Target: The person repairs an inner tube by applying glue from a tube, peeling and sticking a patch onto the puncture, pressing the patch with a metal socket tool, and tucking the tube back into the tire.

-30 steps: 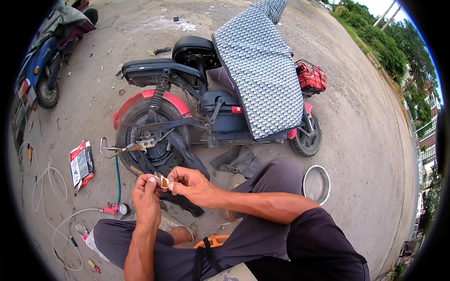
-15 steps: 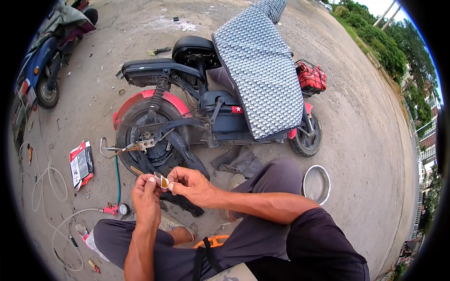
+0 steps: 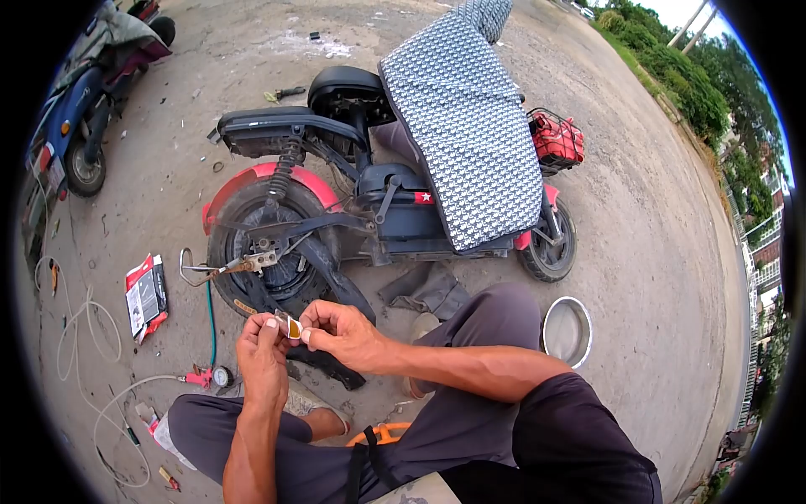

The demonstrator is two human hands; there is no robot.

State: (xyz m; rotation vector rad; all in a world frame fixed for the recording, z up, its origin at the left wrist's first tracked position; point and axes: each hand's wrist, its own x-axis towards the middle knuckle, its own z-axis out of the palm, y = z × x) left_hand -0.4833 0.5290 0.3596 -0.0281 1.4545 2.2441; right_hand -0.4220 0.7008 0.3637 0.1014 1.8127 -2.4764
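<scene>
A small tyre patch (image 3: 294, 328), amber in the middle with a pale backing, is pinched between my two hands. My left hand (image 3: 262, 343) grips its left side with thumb and fingertips. On the opposite edge, the thumb and forefinger of my right hand (image 3: 342, 333) are closed. Just beyond my hands stands the rear wheel (image 3: 281, 248) of a red and black electric scooter (image 3: 403, 223). A black inner tube (image 3: 329, 273) hangs out of that wheel, and its lower part passes behind my hands.
An air hose with a pink gauge inflator (image 3: 201, 376) lies at left, near a red and white packet (image 3: 147, 296). A round metal pan (image 3: 567, 332) sits right of my knee. A patterned cover (image 3: 470, 126) drapes the scooter's front. Another scooter (image 3: 84, 126) is parked far left.
</scene>
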